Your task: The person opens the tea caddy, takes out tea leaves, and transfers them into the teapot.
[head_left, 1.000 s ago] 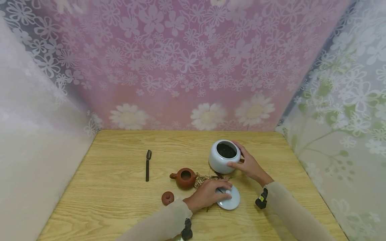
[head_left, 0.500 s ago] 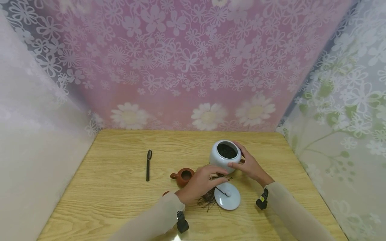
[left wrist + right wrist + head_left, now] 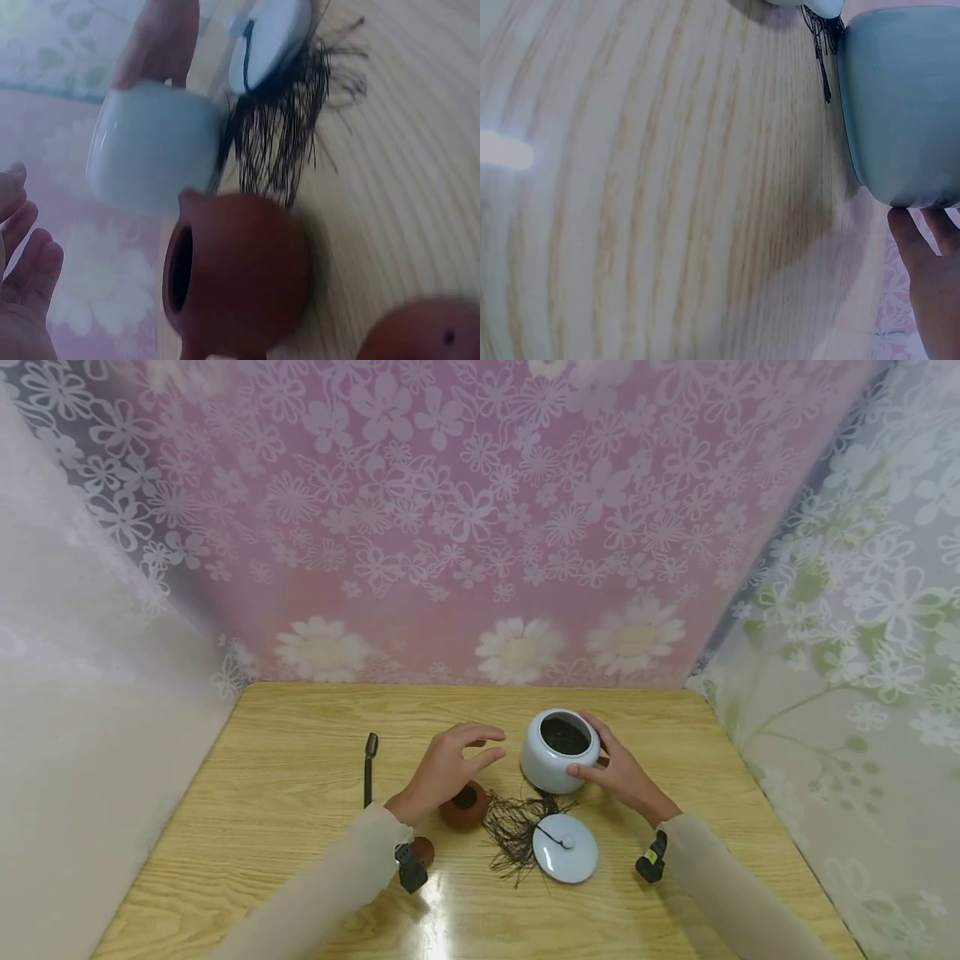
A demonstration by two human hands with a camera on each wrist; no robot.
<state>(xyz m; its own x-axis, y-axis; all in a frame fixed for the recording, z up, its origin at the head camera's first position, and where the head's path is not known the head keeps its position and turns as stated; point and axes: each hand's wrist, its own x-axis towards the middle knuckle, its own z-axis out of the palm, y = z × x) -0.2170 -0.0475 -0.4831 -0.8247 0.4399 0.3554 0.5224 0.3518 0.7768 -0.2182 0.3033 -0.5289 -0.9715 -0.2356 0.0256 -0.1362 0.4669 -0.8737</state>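
My right hand [image 3: 626,781] grips the side of a white ceramic jar [image 3: 542,764], thumb in front and fingers behind; dark tea leaves [image 3: 564,737] show through its mouth. Over a small brown clay teapot [image 3: 463,814] hovers my left hand [image 3: 444,770], fingers loosely bent and apart, holding nothing. It hides the teapot's handle in the head view. The left wrist view shows the teapot [image 3: 247,274] uncovered, its mouth dark. In front of the jar, the white jar lid [image 3: 566,862] lies flat, with a dark stringy tassel [image 3: 513,835] spread to its left.
A dark tea scoop [image 3: 367,777] lies left of the teapot, its lower end close to the left sleeve. The clay teapot lid [image 3: 425,850] is partly behind the left wrist strap. Floral cloth [image 3: 480,527] rises behind the wooden table [image 3: 300,718] and at both sides.
My left hand has left the jar lid and moved up and left, over the teapot, uncovering the lid and tassel. The right hand and jar have stayed in place.
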